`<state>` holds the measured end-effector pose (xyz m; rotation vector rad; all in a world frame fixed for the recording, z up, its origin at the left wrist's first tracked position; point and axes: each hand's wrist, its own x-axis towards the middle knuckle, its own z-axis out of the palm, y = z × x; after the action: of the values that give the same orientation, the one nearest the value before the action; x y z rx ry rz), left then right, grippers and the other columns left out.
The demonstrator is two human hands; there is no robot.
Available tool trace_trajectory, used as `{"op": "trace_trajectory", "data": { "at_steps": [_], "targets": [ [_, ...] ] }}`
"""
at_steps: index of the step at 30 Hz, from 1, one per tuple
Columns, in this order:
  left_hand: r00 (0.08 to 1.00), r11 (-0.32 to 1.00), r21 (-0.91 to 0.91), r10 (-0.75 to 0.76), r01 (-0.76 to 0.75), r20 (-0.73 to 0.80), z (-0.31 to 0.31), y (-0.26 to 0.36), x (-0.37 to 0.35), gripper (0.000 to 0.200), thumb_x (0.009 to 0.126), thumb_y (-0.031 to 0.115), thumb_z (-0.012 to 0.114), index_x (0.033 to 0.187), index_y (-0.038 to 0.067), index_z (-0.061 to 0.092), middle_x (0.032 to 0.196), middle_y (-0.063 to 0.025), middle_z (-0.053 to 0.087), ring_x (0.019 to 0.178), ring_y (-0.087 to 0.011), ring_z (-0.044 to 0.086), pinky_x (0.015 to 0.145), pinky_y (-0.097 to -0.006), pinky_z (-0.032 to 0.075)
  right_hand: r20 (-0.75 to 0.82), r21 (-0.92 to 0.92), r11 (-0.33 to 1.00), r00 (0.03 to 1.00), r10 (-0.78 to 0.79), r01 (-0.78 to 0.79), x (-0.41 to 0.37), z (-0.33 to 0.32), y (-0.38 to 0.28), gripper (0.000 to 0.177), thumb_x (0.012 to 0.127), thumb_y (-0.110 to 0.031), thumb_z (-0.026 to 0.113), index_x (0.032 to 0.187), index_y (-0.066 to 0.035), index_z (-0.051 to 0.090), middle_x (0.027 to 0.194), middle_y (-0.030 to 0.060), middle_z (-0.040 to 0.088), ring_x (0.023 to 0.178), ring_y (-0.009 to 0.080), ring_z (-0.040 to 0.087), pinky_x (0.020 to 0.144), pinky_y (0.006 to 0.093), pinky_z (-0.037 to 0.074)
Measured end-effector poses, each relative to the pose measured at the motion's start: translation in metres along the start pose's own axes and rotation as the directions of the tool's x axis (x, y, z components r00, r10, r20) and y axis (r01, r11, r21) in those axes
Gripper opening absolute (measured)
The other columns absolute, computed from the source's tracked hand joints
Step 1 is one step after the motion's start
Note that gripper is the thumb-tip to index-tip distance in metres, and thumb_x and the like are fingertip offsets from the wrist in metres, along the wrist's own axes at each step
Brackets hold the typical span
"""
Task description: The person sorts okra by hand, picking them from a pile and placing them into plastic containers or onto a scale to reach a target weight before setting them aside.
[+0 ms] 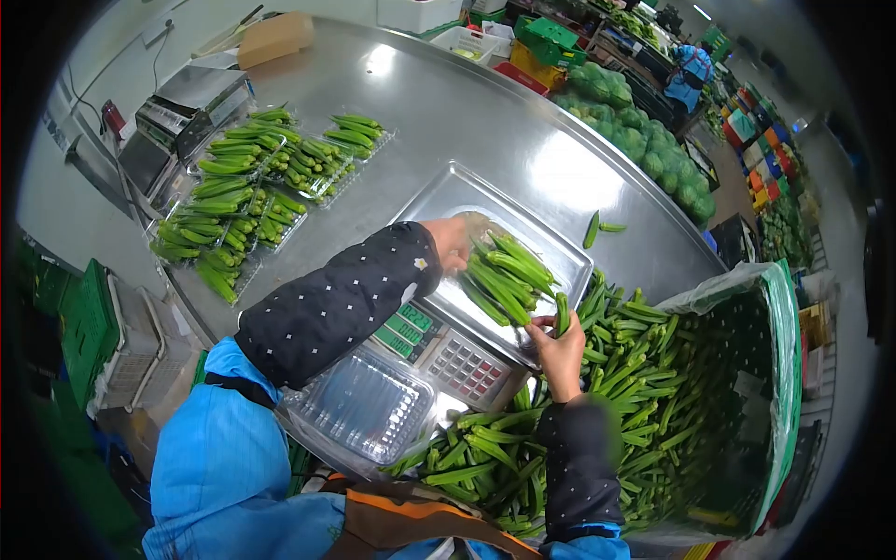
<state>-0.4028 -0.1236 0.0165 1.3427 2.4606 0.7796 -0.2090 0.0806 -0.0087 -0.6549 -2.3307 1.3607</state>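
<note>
Our left hand point(453, 245) reaches across, curled against the okra pile point(504, 277) on the tray point(453, 191), its fingers' grip unclear; our right hand point(560, 355), angled forward, pinches an okra pod point(562, 313)

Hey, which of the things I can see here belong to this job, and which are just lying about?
Likely part of the job:
- okra at the left hand and right hand
- digital scale
- loose okra pile
- clear plastic tray
- okra-filled trays

Apparently just lying about:
- cardboard
- bagged round green produce
- green crate
</note>
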Motion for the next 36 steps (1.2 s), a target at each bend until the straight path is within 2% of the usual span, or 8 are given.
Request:
{"op": "trace_trajectory", "data": {
  "at_steps": [12, 14, 16, 19, 26, 27, 30, 36],
  "targets": [
    [0.956, 0.988, -0.074, 0.107, -0.132, -0.272, 0.027, -0.032, -0.001, 0.032, 0.072, 0.002, 0.061, 0.103, 0.01, 0.062, 0.096, -0.0091, 0.062, 0.088, -0.0264, 0.06, 0.078, -0.0352, 0.048, -0.162, -0.163, 0.987, 0.986, -0.038, 0.011, -0.012, -0.006, -0.014, 0.018, 0.075, -0.009, 0.068, 0.079, -0.001, 0.052, 0.066, 0.007, 0.057, 0.056, 0.0129, 0.05, 0.054, 0.0282, 0.04],
    [0.849, 0.901, -0.257, -0.421, 0.351, -0.318, 0.012, -0.018, -0.005, 0.031, 0.072, 0.004, 0.059, 0.102, 0.01, 0.062, 0.088, -0.0086, 0.063, 0.076, -0.0252, 0.063, 0.07, -0.0333, 0.05, -0.18, -0.291, 0.953, 0.973, -0.145, 0.088, -0.011, -0.016, -0.01, 0.019, 0.075, -0.009, 0.067, 0.082, -0.001, 0.051, 0.068, 0.0113, 0.06, 0.058, 0.0225, 0.057, 0.057, 0.0336, 0.045],
    [0.844, 0.906, -0.225, -0.417, 0.358, -0.337, 0.013, -0.02, -0.002, 0.027, 0.074, 0.008, 0.061, 0.101, 0.004, 0.061, 0.077, -0.0104, 0.064, 0.061, -0.022, 0.064, 0.06, -0.0322, 0.051, -0.125, -0.269, 0.963, 0.992, -0.025, -0.01, -0.008, -0.016, -0.005, 0.021, 0.075, -0.008, 0.067, 0.085, -0.001, 0.051, 0.071, 0.0127, 0.06, 0.061, 0.0248, 0.058, 0.06, 0.0343, 0.045],
    [0.787, 0.655, -0.436, -0.507, 0.617, 0.351, 0.041, -0.055, 0.011, 0.023, 0.075, 0.009, 0.066, 0.091, -0.005, 0.056, 0.067, -0.0128, 0.063, 0.054, -0.0182, 0.063, 0.051, -0.0318, 0.051, -0.045, -0.261, 0.965, 0.999, 0.01, -0.022, -0.004, -0.016, 0.006, 0.028, 0.073, -0.007, 0.066, 0.095, 0.001, 0.051, 0.079, 0.0153, 0.06, 0.07, 0.0282, 0.059, 0.066, 0.0356, 0.046],
    [0.959, -0.049, -0.986, -0.228, 0.162, 0.169, 0.114, -0.083, 0.013, 0.022, 0.082, 0.015, 0.062, 0.097, 0.005, 0.05, 0.08, -0.0145, 0.056, 0.082, -0.0334, 0.06, 0.06, -0.0609, 0.05, 0.017, -0.233, 0.962, 0.989, -0.144, 0.144, 0.003, -0.011, 0.045, 0.031, 0.071, 0.007, 0.06, 0.099, 0.001, 0.048, 0.083, 0.0077, 0.055, 0.069, 0.0149, 0.057, 0.061, 0.0259, 0.048],
    [0.895, 0.221, -0.969, -0.446, 0.112, 0.002, 0.077, -0.023, -0.012, 0.018, 0.081, 0.006, 0.059, 0.091, 0.006, 0.043, 0.077, -0.0129, 0.052, 0.084, -0.0353, 0.059, 0.053, -0.0614, 0.05, -0.032, -0.119, 0.98, 0.986, -0.166, 0.161, 0.003, -0.008, 0.044, 0.029, 0.072, 0.008, 0.059, 0.098, 0.0, 0.047, 0.082, 0.0076, 0.055, 0.066, 0.0135, 0.056, 0.057, 0.0248, 0.047],
    [0.856, -0.242, -0.947, -0.422, 0.21, 0.298, 0.033, -0.009, -0.045, 0.031, 0.085, 0.008, 0.057, 0.113, 0.012, 0.044, 0.09, -0.007, 0.057, 0.08, -0.0208, 0.063, 0.06, -0.0418, 0.056, -0.011, 0.014, 0.992, 0.992, -0.126, 0.126, 0.01, -0.009, 0.041, 0.027, 0.074, 0.01, 0.057, 0.097, -0.001, 0.046, 0.08, 0.008, 0.054, 0.056, 0.0113, 0.054, 0.048, 0.023, 0.045],
    [0.917, -0.397, -0.909, -0.397, -0.127, 0.046, -0.007, 0.017, -0.132, 0.067, 0.089, 0.008, 0.053, 0.144, 0.017, 0.016, 0.13, -0.0128, 0.045, 0.111, -0.0274, 0.054, 0.091, -0.0464, 0.047, 0.056, 0.247, 0.963, 0.991, -0.124, 0.107, -0.024, 0.038, -0.07, 0.028, 0.077, 0.006, 0.059, 0.101, 0.0, 0.046, 0.078, 0.0072, 0.054, 0.059, 0.0124, 0.055, 0.049, 0.0227, 0.045]
  ]
}}
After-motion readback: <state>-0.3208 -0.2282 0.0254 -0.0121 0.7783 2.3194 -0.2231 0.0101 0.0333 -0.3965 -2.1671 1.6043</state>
